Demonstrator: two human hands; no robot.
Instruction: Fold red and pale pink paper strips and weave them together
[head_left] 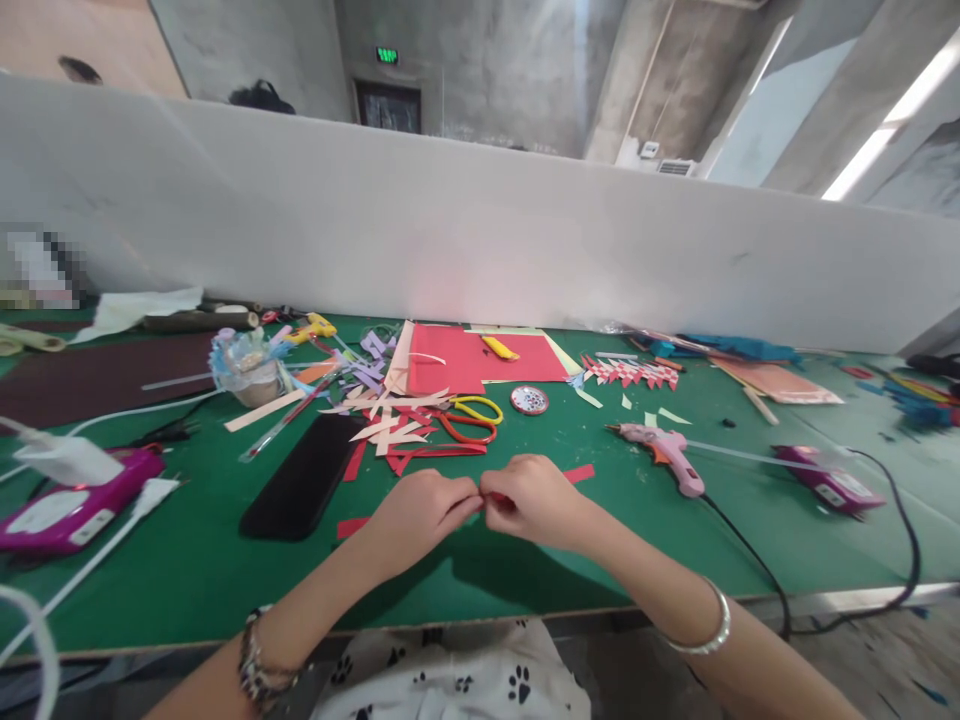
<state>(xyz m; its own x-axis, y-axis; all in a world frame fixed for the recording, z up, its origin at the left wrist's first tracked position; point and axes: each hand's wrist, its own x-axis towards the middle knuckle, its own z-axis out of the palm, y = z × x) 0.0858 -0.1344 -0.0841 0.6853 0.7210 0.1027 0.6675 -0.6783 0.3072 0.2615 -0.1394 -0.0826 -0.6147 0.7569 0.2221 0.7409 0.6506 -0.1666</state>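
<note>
Low over the green table, my left hand (431,508) and my right hand (532,497) meet fingertip to fingertip. Both are closed in a pinch. A bit of red, seemingly a paper strip (493,496), shows at the right fingers; what the left fingers pinch is hidden. One red strip (580,473) pokes out behind my right hand, another (352,527) beside my left wrist. Just beyond the hands lie scissors (472,420) with red and yellow handles, among cut pink and red paper strips (386,430). A black phone (304,480) lies left of my left hand.
A pink glue gun (664,450) with a cord lies at right, near a purple power block (829,480). Red paper sheets (480,360) carry a yellow cutter (500,348). A round patterned tin (529,400) sits nearer. Another purple block (82,500) with white cables is at left.
</note>
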